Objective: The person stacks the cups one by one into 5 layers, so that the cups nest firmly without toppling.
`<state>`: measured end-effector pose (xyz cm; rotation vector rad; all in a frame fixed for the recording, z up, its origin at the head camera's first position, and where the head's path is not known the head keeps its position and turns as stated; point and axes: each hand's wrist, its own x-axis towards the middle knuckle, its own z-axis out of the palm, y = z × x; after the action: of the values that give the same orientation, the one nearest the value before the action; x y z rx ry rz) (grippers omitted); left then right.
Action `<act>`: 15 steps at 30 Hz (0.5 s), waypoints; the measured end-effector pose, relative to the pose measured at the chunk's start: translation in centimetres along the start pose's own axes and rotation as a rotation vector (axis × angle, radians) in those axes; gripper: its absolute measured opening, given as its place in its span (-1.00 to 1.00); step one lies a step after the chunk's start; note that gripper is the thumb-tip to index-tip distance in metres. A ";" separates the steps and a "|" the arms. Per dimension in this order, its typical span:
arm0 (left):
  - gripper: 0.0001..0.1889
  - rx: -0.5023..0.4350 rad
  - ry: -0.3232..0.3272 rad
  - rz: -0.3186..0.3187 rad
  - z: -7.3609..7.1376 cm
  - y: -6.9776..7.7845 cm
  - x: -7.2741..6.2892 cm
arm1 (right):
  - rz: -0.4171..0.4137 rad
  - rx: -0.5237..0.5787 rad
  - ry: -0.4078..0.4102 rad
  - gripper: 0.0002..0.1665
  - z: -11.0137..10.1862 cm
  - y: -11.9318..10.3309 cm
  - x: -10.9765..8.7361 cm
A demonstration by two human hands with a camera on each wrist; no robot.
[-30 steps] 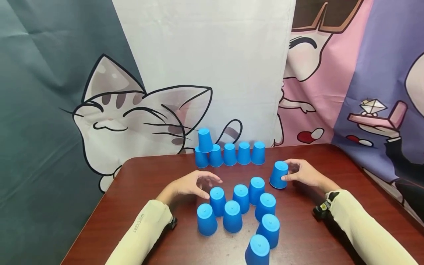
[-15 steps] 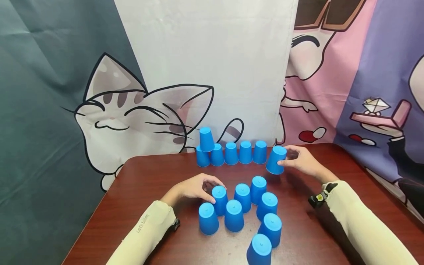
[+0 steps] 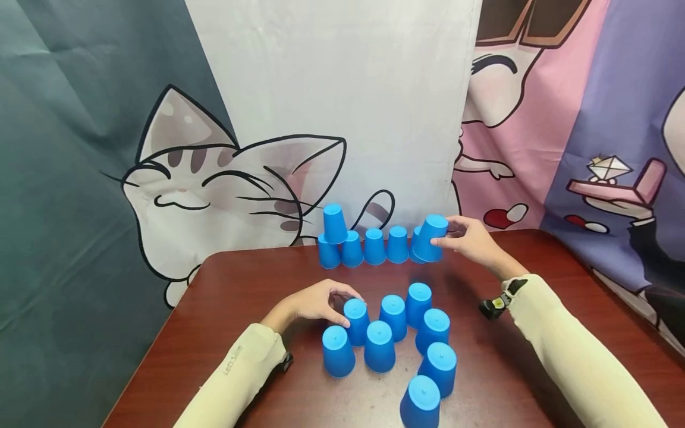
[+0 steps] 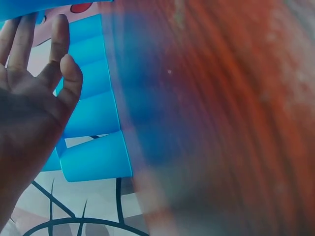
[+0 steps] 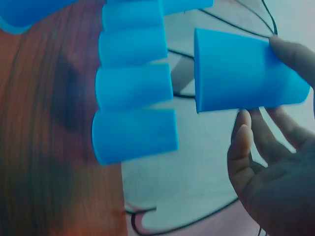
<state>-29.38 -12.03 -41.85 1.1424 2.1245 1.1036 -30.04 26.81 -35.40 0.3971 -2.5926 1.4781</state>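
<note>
My right hand point(image 3: 475, 242) pinches an upside-down blue cup point(image 3: 431, 236) between thumb and fingers. In the right wrist view, that cup point(image 5: 236, 71) is raised above the row and touches none of it. At the table's far edge stands a row of upside-down blue cups point(image 3: 375, 246), with one cup point(image 3: 335, 224) on top at its left end. Nearer me, my left hand point(image 3: 316, 302) has thumb and fingers around another upside-down cup point(image 3: 357, 324), which stands on the table. Only this cup's edge point(image 4: 54, 7) shows in the left wrist view.
Several more upside-down blue cups point(image 3: 432, 333) stand in a loose cluster and a line toward the front of the brown table point(image 3: 251, 270). A printed cloth point(image 3: 332, 89) hangs right behind the table's far edge.
My right hand has lifted its cup and carried it back and left, over the row's right end. My left hand has moved slightly right and closed around the cup beside it.
</note>
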 end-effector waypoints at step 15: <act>-0.48 0.003 0.012 -0.036 0.3 0.0 -0.1 | 0.078 0.018 -0.029 -0.14 3.6 -3.1 3.5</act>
<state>-29.14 -12.00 -42.03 1.0968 2.1478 1.0936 -32.46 21.63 -33.87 0.3250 -2.6475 1.5324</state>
